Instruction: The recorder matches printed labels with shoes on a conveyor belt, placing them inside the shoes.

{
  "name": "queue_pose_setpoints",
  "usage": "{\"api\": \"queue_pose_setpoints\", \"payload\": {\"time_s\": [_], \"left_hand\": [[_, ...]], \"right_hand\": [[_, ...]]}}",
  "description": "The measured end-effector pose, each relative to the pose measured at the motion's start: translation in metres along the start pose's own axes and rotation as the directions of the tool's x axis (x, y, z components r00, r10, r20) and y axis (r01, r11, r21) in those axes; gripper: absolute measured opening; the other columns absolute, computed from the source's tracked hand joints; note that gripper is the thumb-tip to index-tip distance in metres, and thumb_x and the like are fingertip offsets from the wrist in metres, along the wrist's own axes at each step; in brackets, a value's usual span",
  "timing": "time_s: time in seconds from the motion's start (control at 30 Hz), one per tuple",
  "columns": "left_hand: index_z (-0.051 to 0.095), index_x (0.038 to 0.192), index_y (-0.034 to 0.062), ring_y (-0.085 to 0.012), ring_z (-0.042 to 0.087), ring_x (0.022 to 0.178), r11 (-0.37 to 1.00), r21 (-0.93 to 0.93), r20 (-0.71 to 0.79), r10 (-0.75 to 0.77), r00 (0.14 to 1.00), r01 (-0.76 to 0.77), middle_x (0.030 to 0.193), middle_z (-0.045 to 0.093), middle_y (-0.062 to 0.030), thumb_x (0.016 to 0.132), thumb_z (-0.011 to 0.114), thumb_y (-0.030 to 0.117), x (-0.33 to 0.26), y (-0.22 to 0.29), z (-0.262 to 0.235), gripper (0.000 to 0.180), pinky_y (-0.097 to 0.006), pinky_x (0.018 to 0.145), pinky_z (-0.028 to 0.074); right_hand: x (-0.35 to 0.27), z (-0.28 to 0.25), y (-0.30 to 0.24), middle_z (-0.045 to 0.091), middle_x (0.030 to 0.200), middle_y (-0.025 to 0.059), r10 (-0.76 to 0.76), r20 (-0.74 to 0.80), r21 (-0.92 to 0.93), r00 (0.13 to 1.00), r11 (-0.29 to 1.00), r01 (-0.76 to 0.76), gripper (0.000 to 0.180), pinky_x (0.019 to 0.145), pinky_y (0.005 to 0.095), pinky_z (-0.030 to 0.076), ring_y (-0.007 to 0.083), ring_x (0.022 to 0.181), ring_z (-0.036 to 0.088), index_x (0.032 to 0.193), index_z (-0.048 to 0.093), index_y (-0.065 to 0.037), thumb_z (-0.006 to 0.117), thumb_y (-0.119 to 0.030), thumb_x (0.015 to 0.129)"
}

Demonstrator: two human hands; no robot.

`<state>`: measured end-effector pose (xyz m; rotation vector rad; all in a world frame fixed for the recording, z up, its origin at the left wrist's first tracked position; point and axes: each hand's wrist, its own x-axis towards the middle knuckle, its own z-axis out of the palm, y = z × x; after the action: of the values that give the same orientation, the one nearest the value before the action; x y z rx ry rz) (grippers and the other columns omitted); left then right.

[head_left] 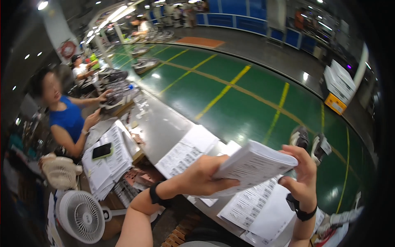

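A thick stack of printed paper sheets (257,166) is held up, tilted, above the bench. My left hand (210,175) grips its left side, thumb across the printed face. At the stack's right end, my right hand (302,177) curls its fingers round the corner. Something dark shows by the right thumb; I cannot make out what it is. Below the hands lie more printed sheets (247,208) and a mostly blank white sheet (273,212). Another printed pile (189,150) rests just beyond my left hand.
A metal bench (164,117) runs along a green belt (230,96) carrying shoes (299,138). At left, a co-worker in blue (68,119) handles shoe parts. Nearer are a phone (102,151) on papers, a white fan (82,216) and a beige fan (61,171). Boxes (339,82) stand far right.
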<state>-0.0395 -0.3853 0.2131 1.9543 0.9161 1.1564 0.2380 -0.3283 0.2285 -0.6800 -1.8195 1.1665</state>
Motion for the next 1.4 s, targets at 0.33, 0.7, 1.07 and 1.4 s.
{"api": "queue_pose_setpoints", "payload": {"time_s": [0.33,0.7,1.07,1.4], "left_hand": [[0.051,0.123,0.0003,-0.0196,0.066,0.096,0.996,-0.085,-0.199,-0.012,0.98,-0.005,0.104,0.066,-0.0105,0.075,0.082,0.004,0.012,-0.036,0.029,0.058,-0.03,0.088,0.052],[0.05,0.121,-0.0008,-0.0193,0.067,0.093,0.97,-0.241,-0.291,-0.035,0.956,-0.037,0.102,0.067,-0.0122,0.076,0.081,0.001,0.011,-0.055,0.044,0.055,-0.029,0.085,0.052],[0.054,0.123,-0.0017,-0.0203,0.068,0.088,0.995,-0.065,-0.13,-0.088,0.988,0.08,0.099,0.07,-0.0121,0.085,0.072,0.003,-0.012,-0.038,0.026,0.043,-0.032,0.078,0.053],[0.053,0.104,-0.0016,-0.0332,0.062,0.063,0.994,-0.021,-0.077,0.101,0.992,-0.103,0.077,0.061,-0.0155,0.085,0.073,0.011,-0.021,0.025,0.035,0.03,-0.038,0.054,0.047]], "right_hand": [[-0.007,0.012,0.016,0.07,0.093,0.0121,-0.174,-0.014,-0.251,0.985,0.954,0.165,0.03,0.074,0.0322,0.054,0.025,0.083,0.069,0.104,0.066,-0.002,0.078,-0.002,0.076],[-0.008,0.023,0.028,0.07,0.088,0.0108,-0.15,-0.053,-0.24,0.987,0.962,0.133,0.024,0.067,0.0321,0.052,0.0251,0.077,0.067,0.099,0.068,-0.003,0.078,-0.009,0.078],[-0.009,0.004,0.005,0.07,0.099,0.0124,0.14,-0.027,0.164,0.99,0.977,-0.134,0.028,0.084,0.0285,0.053,0.0145,0.092,0.066,0.114,0.063,0.008,0.066,-0.005,0.089],[-0.033,-0.004,0.005,0.066,0.067,0.0086,0.072,-0.256,0.299,0.964,0.954,0.008,0.044,0.052,0.0208,0.043,0.011,0.052,0.057,0.089,0.07,0.008,0.083,-0.033,0.079]]}}
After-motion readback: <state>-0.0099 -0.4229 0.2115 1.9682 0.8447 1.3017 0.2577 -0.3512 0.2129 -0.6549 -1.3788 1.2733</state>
